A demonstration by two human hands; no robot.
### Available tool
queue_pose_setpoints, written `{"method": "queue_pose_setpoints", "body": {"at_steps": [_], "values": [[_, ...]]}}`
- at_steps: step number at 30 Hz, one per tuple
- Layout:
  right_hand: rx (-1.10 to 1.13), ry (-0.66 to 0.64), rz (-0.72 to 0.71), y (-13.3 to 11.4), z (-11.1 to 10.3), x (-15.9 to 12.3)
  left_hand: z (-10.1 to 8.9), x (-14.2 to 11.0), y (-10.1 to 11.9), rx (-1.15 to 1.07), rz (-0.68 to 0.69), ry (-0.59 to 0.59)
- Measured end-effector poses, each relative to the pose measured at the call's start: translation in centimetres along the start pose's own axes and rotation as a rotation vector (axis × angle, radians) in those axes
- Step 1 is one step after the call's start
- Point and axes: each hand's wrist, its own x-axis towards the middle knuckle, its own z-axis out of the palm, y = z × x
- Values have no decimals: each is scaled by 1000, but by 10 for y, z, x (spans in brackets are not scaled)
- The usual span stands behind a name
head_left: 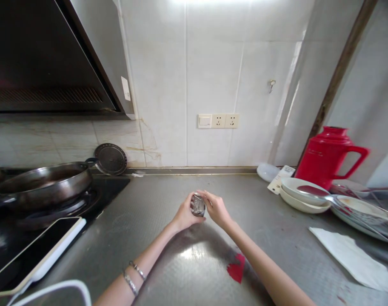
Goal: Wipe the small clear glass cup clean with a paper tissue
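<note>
Head view: your left hand (pixel 185 215) grasps a small, rounded, shiny silvery-grey object (pixel 198 205) over the grey metal countertop (pixel 149 231); your right hand (pixel 216 208) meets its upper edge, whether pinching I cannot tell. If your left hold loosens, its slick-looking surface could slip free.

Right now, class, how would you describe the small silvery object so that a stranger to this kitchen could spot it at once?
Find the grey metal counter below the tiled wall, then look toward its middle, where the left hand and right hand come together. The silvery object sits between them. Unlike the ragged red scrap nearer the camera, it is held, not lying loose.
</note>
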Motion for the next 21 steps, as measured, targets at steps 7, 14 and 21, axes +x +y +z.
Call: {"method": "queue_pose_setpoints", "body": {"at_steps": [7, 14, 21], "values": [[-55, -24, -192, -7, -1, 0, 1, -1, 3, -29, 35, -17], [11, -25, -179, -20, 0, -2, 3, 1, 3, -52, 75, -25], [-7, 181, -18, -14, -1, 1, 1, 3, -3, -89, -70, 46]]}}
